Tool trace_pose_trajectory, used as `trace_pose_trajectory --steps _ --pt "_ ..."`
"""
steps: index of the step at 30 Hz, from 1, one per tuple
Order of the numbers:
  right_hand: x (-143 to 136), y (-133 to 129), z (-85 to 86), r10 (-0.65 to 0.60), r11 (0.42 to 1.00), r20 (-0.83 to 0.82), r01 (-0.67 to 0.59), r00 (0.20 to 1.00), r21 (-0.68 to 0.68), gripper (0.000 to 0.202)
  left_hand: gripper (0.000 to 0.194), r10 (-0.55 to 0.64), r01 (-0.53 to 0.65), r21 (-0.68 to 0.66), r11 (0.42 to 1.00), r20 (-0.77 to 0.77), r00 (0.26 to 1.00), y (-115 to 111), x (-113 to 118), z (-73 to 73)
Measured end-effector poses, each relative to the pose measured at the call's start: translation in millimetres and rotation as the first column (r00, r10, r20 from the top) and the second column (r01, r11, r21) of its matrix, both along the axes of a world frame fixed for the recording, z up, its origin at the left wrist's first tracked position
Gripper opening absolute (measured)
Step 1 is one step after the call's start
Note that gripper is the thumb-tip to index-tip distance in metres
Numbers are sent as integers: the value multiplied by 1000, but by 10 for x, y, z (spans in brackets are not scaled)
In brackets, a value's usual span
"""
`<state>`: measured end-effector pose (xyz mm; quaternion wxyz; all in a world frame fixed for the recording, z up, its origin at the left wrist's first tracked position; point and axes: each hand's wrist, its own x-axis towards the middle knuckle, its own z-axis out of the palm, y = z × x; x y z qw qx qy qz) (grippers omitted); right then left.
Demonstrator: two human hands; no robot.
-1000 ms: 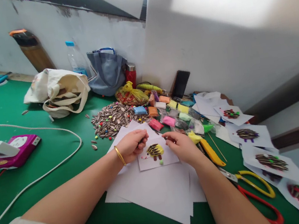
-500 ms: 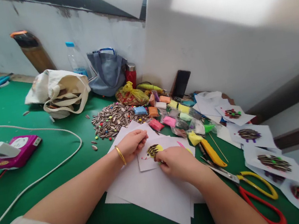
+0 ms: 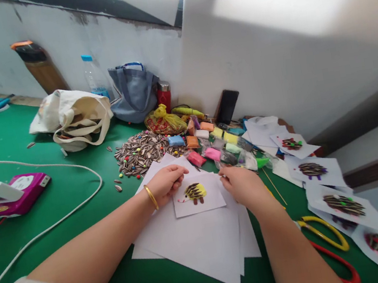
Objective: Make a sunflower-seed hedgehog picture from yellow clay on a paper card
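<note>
A small white card (image 3: pixel 213 199) lies on larger white sheets (image 3: pixel 198 241). It carries a yellow clay hedgehog (image 3: pixel 195 191) with dark seed spines and two brown feet. My left hand (image 3: pixel 167 184), with a gold bangle at the wrist, rests at the card's left edge, its fingers closed; anything between them is too small to make out. My right hand (image 3: pixel 242 185) is just right of the card, near the clay packets, with thumb and forefinger pinched together; what they hold, if anything, is hidden.
Sunflower seeds (image 3: pixel 140 153) and clay packets (image 3: pixel 213 154) lie beyond the sheets. Scissors (image 3: pixel 326 234) sit beneath my right forearm. Finished hedgehog cards (image 3: pixel 345 206) line the right side. A white cable (image 3: pixel 76 204) and purple device (image 3: pixel 20 194) are at left.
My right hand has moved right, off the hedgehog, uncovering its yellow body and brown feet. My left hand stays at the card's left edge.
</note>
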<state>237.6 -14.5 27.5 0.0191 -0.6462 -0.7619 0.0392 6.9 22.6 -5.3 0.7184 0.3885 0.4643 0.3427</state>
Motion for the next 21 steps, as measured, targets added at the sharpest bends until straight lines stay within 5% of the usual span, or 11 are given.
trace_pose_trajectory --steps 8,14,21 --pt "-93 -6 -143 185 983 -213 -184 959 27 40 17 -26 37 79 996 -131 991 -30 13 78" --pt "-179 16 -282 194 981 -281 -184 940 61 17 18 -39 58 97 994 -183 982 -47 36 92" --pt "-257 31 -335 228 973 -270 -215 935 77 15 19 -49 74 119 990 -201 978 -29 29 52"
